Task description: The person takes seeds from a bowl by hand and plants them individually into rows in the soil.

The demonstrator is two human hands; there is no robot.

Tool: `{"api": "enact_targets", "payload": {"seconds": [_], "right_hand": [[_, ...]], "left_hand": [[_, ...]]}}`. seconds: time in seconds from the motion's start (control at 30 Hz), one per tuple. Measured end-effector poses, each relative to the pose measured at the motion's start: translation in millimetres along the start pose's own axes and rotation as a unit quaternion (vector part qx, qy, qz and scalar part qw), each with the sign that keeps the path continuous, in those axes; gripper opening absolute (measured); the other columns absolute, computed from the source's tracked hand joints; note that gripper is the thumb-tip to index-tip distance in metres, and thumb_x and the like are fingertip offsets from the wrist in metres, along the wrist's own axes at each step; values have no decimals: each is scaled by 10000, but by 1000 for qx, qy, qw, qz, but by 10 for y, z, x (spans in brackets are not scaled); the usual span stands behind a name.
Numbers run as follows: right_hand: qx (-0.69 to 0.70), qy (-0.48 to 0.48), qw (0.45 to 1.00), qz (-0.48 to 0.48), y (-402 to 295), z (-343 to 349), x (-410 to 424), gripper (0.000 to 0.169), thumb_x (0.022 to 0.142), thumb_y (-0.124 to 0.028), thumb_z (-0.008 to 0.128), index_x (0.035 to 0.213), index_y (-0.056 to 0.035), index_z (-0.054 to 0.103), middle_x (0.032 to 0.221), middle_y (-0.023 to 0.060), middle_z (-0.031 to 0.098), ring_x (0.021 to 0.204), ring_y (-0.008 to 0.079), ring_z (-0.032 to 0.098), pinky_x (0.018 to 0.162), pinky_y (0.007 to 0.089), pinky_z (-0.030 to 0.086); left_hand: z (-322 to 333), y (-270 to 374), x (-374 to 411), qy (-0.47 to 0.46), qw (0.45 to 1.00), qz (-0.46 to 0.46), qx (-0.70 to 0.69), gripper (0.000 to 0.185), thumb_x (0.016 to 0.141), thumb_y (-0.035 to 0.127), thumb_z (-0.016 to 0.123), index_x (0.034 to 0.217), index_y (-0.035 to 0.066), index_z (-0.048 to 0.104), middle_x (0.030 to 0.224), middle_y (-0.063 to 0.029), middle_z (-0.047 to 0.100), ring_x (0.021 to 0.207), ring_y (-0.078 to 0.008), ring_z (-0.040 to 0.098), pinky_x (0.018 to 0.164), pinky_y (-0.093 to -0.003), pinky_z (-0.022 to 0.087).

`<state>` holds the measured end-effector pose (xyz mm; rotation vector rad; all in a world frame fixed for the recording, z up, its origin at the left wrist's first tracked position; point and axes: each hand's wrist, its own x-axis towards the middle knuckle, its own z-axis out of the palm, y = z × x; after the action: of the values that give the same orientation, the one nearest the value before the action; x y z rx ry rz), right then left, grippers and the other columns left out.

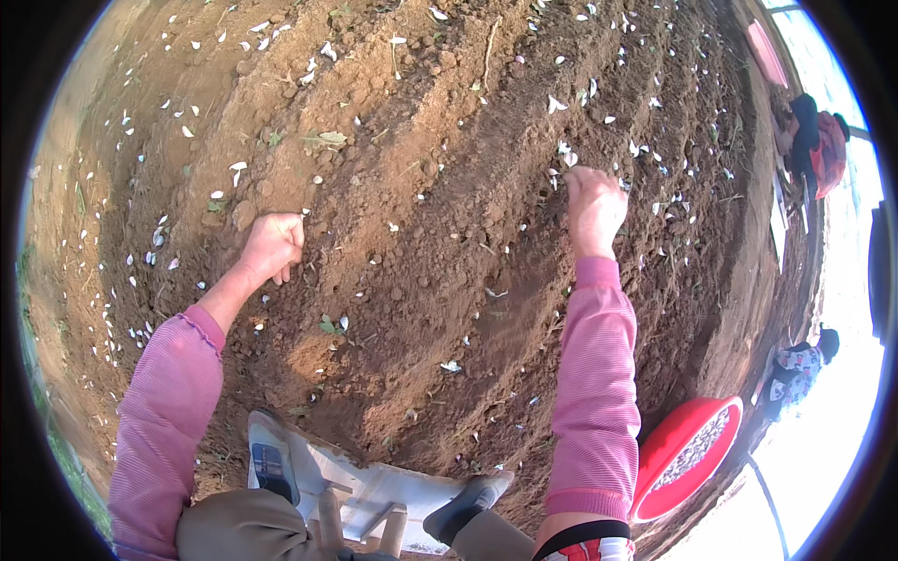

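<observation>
Many white garlic cloves lie scattered on the furrowed brown soil. At the left, my left hand is closed low over the soil, with a small white clove at its thumb and forefinger; what its palm holds is hidden. My right hand reaches down to the ground at the right of centre, fingertips together beside a clove. Whether those fingers hold a clove cannot be told. A red plastic basin filled with pale cloves stands to the right of my right forearm.
Under my shoes lies a pale board, with a small wooden stool on it. Two other people, one in red and black, one in a patterned top, are at the far right. A pink container stands at the upper right.
</observation>
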<state>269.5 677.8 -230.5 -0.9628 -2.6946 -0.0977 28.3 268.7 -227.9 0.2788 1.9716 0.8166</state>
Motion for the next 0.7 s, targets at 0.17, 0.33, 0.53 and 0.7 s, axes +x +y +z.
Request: {"api": "enact_targets", "payload": {"seconds": [0.17, 0.33, 0.53, 0.7], "right_hand": [[-101, -69, 990, 70, -32, -24, 353, 182, 879, -316, 698, 963, -157, 732, 909, 45, 730, 846, 178, 662, 849, 397, 454], [43, -85, 985, 145, 43, 18, 458, 156, 902, -282, 670, 923, -128, 661, 878, 44, 714, 824, 206, 669, 840, 415, 440], [-90, -100, 990, 32, 54, -9, 608, 80, 913, -198, 643, 922, -118, 645, 797, 42, 692, 768, 206, 666, 793, 393, 463], [-242, -225, 943, -49, -252, -4, 784, 144, 910, -102, 619, 1042, -99, 677, 1077, 85, 661, 1067, 220, 600, 940, 451, 422]], "left_hand": [[13, 65, 0, 1, 1000, -7, 1, 162, 723, -131, 563, 700, 17, 503, 542, -65, 531, 379, -174, 563, 288, -315, 407], [16, 93, -23, 3, 1000, -22, 9, 160, 727, -130, 556, 707, 20, 503, 548, -65, 533, 382, -171, 560, 292, -312, 405], [-11, 78, -42, 2, 1000, -24, 4, 152, 733, -123, 549, 711, 21, 504, 564, -65, 541, 381, -165, 556, 294, -304, 404], [11, 72, -16, 2, 1000, -20, 10, 142, 731, -120, 547, 713, 16, 510, 566, -63, 542, 382, -163, 556, 292, -304, 403]]}}
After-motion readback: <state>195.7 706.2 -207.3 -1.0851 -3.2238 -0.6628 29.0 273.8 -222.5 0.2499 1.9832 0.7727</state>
